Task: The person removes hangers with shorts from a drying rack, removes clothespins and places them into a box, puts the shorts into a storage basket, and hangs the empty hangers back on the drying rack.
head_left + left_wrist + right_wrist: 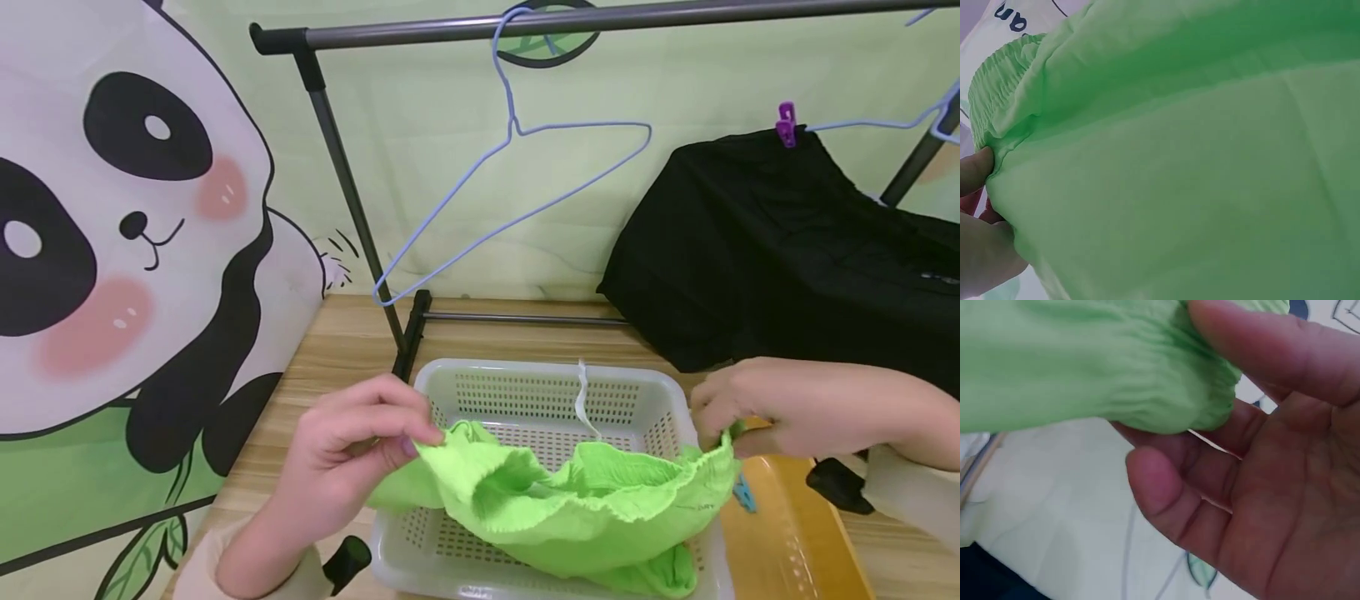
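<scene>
Bright green shorts (555, 533) with a gathered elastic waistband hang stretched between both hands, above a white basket (555, 365). My left hand (337, 458) pinches one end of the waistband between thumb and fingers. At the other end, my right hand (772, 408) grips the waistband. In the right wrist view, the thumb presses the gathered edge (1166, 394) against the fingers, while one fingertip stays apart from the cloth. Green fabric (1179, 175) fills most of the left wrist view. The waist opening faces up, and the lower part sags over the basket.
A light blue hanger (450, 196) hangs on the rack's dark bar (420, 32). Black shorts (750, 250) hang at right, held by a purple clothespin (785, 125). An orange-yellow tray (787, 517) and a blue clothespin (744, 493) are right of the basket.
</scene>
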Tool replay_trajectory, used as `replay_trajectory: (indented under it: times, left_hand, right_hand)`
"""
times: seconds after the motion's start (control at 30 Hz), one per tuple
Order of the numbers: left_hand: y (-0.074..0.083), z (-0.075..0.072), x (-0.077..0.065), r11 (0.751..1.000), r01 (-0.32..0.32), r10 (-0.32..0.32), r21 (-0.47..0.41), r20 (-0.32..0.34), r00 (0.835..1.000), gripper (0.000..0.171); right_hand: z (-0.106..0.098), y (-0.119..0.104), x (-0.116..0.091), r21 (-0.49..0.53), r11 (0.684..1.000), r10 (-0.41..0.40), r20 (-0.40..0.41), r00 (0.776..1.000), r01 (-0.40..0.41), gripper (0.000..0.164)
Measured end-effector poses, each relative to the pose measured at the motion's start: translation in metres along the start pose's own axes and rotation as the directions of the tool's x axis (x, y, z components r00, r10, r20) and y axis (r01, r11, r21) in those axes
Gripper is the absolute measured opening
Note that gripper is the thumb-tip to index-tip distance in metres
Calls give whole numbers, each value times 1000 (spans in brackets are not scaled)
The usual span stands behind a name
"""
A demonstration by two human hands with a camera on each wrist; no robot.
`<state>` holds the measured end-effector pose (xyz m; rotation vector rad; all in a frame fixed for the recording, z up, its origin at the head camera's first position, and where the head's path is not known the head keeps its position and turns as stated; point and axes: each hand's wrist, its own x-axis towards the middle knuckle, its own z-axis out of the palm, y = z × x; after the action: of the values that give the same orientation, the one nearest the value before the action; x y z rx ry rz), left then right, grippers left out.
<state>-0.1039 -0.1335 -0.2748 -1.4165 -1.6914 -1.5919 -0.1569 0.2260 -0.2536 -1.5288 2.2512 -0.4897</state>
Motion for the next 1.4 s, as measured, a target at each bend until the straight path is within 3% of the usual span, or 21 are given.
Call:
replay_trajectory:
  times: [0.2, 0.27, 0.37, 0.5, 0.57, 0.63, 0.73, 0.8, 1.03, 1.27, 1.33, 1.4]
  left_hand:
    - [-6, -7, -5, 999, -26, 27, -32, 25, 999, 19]
    - [-9, -9, -6, 999, -29, 30, -27, 33, 999, 23]
    - [-13, -10, -3, 999, -34, 34, -15, 42, 999, 26]
    - [-14, -7, 12, 1000, -28, 28, 0, 37, 999, 26]
    - [-14, -4, 23, 1000, 22, -22, 0, 12, 1000, 27]
    - [-14, 0, 33, 995, 95, -96, -13, -23, 995, 33]
    - [-17, 4, 45, 977, 207, -211, -51, -71, 975, 45]
    - [-19, 8, 51, 966, 251, -256, -69, -88, 963, 51]
    - [-26, 29, 70, 937, 341, -348, -77, -97, 932, 13]
    - [-34, 48, 81, 940, 336, -340, -67, -72, 938, 13]
    - [-38, 49, 80, 926, 371, -377, -76, -94, 921, 14]
    - [-45, 47, 75, 894, 437, -447, -100, -126, 885, 15]
  right_hand:
    - [-6, -12, -12, -134, 984, -127, -86, 988, 115, 39]
    - [-9, -18, -14, -163, 977, -157, -119, 981, 136, 36]
    - [-15, -24, -15, -228, 962, -193, -178, 965, 150, 18]
    - [-22, -25, -14, -244, 953, -246, -263, 933, 182, 21]
    - [-25, -19, -15, -194, 959, -259, -295, 920, 208, 18]
    - [-28, -11, -17, -137, 969, -241, -319, 917, 207, 33]
    - [-30, 1, -20, -111, 984, -172, -349, 921, 141, 52]
    - [-30, 7, -23, -127, 989, -121, -364, 924, 79, 52]
    - [-29, 13, -23, -108, 994, -72, -382, 921, 33, 48]
    - [-28, 15, -17, -73, 996, -68, -377, 924, 44, 45]
    - [-26, 18, -15, -30, 997, -76, -367, 927, 69, 42]
    - [-23, 23, -12, 27, 995, -80, -348, 934, 95, 39]
